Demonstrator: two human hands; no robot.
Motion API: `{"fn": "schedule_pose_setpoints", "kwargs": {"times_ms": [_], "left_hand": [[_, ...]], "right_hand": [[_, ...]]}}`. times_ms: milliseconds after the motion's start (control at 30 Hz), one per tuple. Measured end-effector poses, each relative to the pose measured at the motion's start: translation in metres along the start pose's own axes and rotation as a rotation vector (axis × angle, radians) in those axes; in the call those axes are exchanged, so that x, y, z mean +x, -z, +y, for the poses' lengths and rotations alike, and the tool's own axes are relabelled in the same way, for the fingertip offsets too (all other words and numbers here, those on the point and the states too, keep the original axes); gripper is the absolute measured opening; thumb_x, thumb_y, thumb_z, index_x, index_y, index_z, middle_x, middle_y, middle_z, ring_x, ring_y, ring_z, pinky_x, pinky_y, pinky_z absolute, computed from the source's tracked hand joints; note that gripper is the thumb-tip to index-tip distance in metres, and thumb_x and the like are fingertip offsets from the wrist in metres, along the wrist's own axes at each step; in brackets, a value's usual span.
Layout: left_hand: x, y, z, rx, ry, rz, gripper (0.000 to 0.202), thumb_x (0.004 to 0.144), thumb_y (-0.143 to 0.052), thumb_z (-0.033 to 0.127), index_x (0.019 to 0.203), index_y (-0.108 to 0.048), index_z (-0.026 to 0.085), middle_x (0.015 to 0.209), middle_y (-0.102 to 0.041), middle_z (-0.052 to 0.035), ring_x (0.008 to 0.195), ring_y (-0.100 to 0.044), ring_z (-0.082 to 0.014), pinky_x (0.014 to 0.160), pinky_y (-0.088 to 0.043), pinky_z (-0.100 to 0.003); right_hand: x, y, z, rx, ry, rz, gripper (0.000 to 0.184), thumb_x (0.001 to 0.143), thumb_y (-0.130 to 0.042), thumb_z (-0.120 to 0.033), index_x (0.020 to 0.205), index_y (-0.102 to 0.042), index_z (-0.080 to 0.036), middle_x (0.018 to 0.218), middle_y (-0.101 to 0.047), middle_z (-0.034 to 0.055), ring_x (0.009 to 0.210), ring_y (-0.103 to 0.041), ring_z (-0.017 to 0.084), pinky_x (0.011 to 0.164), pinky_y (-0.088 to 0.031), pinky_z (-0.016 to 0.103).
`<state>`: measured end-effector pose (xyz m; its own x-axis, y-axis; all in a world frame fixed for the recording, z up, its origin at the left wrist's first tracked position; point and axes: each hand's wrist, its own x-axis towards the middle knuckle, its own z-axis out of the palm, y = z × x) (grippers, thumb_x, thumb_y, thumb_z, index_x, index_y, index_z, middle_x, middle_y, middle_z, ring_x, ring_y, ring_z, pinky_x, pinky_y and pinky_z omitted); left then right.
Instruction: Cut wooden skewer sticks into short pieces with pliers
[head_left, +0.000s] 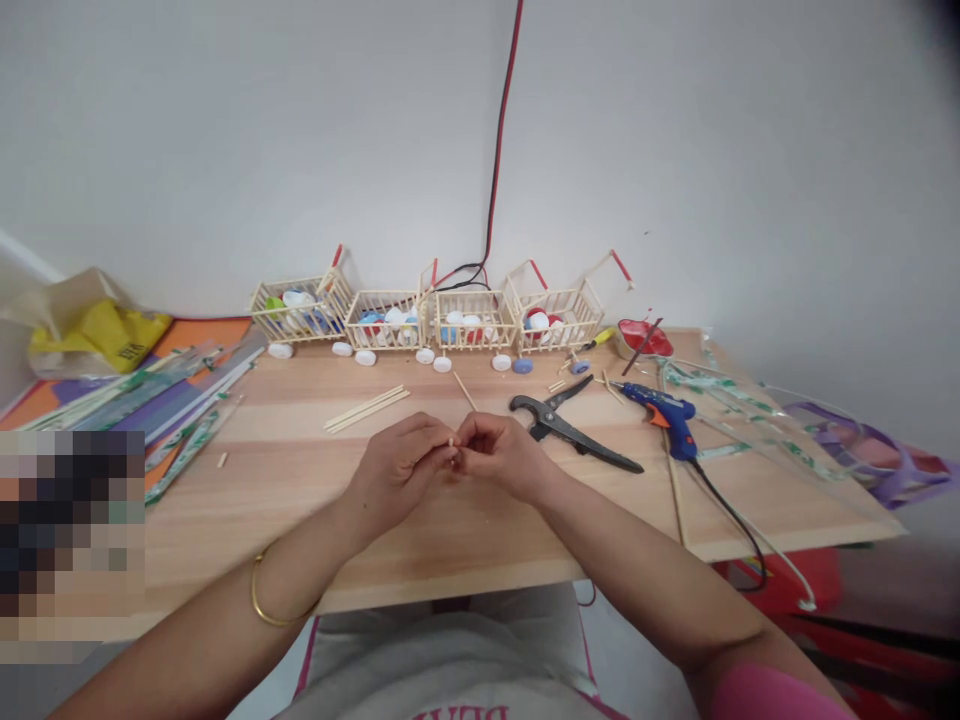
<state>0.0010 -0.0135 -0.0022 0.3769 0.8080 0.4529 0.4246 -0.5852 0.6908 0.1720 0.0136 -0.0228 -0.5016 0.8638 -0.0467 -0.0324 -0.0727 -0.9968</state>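
Over the middle of the wooden table (pixel 480 560), my left hand (pixel 397 470) and my right hand (pixel 501 458) meet fingertip to fingertip. Both are closed in a pinch around a short piece of wooden stick (pixel 451 442), whose pale end just shows between them; the fingers hide the rest. Beyond my left hand lies a small bundle of thin wooden sticks (pixel 366 409). A single stick (pixel 465 390) lies just past my fingers. Black pliers (pixel 574 430) with spread handles rest to the right of my right hand.
Several small stick-built carts (pixel 390 318) with bottle-cap-like wheels line the wall. A blue glue gun (pixel 671 415) trails its cord off the right edge. Plastic-wrapped sticks (pixel 180 400) and a yellow bag (pixel 105 335) are at left, a red container (pixel 645 338) at the back right.
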Motion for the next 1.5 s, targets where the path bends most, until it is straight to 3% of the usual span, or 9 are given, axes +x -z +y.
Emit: {"fn": "schedule_pose_setpoints", "kwargs": {"times_ms": [167,500,600,833,1033,1267,1500], "left_hand": [[-0.0020,-0.0001,0.0016,-0.002,-0.035,-0.010,0.015,0.085,-0.047,0.017,0.089,-0.062,0.019,0.085,-0.061,-0.0060,0.079,-0.057,-0.0135,0.070,-0.044,-0.023],[-0.0007,0.0009,0.0005,-0.010,0.043,0.039,0.013,0.085,-0.048,0.016,0.085,-0.061,0.019,0.081,-0.061,-0.0040,0.077,-0.056,-0.0135,0.069,-0.041,-0.024],[-0.0016,-0.0006,-0.0010,-0.003,0.028,0.032,0.014,0.084,-0.049,0.014,0.087,-0.061,0.019,0.082,-0.060,-0.0039,0.078,-0.056,-0.0132,0.070,-0.041,-0.023],[-0.0014,-0.0019,0.0006,0.068,-0.077,0.008,0.013,0.085,-0.047,0.014,0.089,-0.059,0.017,0.085,-0.060,-0.0059,0.078,-0.056,-0.0124,0.070,-0.044,-0.022],[-0.0015,-0.0012,0.0010,0.073,-0.142,0.041,0.013,0.086,-0.047,0.013,0.090,-0.059,0.016,0.085,-0.060,-0.0055,0.078,-0.056,-0.0117,0.069,-0.045,-0.021],[-0.0016,-0.0010,-0.0006,0.082,-0.095,0.109,0.011,0.085,-0.049,0.012,0.089,-0.059,0.016,0.084,-0.059,-0.0049,0.077,-0.056,-0.0113,0.068,-0.044,-0.021],[-0.0017,-0.0026,-0.0029,0.077,-0.077,0.037,0.011,0.086,-0.048,0.013,0.089,-0.058,0.016,0.082,-0.058,-0.0039,0.077,-0.055,-0.0112,0.068,-0.043,-0.021]], "right_hand": [[0.0003,-0.0033,0.0014,0.001,0.009,0.042,0.022,0.064,-0.070,-0.029,0.067,-0.052,-0.017,0.058,-0.056,-0.0038,0.053,-0.053,0.008,0.051,-0.043,0.020],[0.0020,0.0017,-0.0023,0.047,0.009,-0.073,0.023,0.070,-0.069,-0.034,0.077,-0.058,-0.015,0.068,-0.063,0.0005,0.059,-0.058,0.010,0.058,-0.048,0.025],[0.0013,0.0012,-0.0039,0.020,0.006,-0.085,0.022,0.069,-0.069,-0.033,0.075,-0.057,-0.016,0.064,-0.061,-0.0010,0.058,-0.058,0.010,0.058,-0.047,0.024],[-0.0008,-0.0033,-0.0018,-0.039,0.020,0.022,0.015,0.064,-0.070,-0.020,0.071,-0.058,-0.014,0.060,-0.057,-0.0028,0.054,-0.052,0.008,0.052,-0.040,0.020],[0.0009,-0.0028,0.0019,0.069,0.010,0.018,0.015,0.068,-0.068,-0.024,0.070,-0.057,-0.015,0.061,-0.060,-0.0019,0.056,-0.055,0.009,0.055,-0.044,0.021],[0.0032,-0.0002,-0.0011,0.166,-0.002,-0.095,0.022,0.070,-0.069,-0.033,0.080,-0.059,-0.016,0.069,-0.063,-0.0003,0.060,-0.059,0.010,0.060,-0.048,0.024],[0.0028,0.0037,0.0022,0.118,-0.020,-0.109,0.021,0.068,-0.071,-0.030,0.073,-0.057,-0.015,0.061,-0.063,-0.0014,0.057,-0.060,0.010,0.059,-0.048,0.024]]}}
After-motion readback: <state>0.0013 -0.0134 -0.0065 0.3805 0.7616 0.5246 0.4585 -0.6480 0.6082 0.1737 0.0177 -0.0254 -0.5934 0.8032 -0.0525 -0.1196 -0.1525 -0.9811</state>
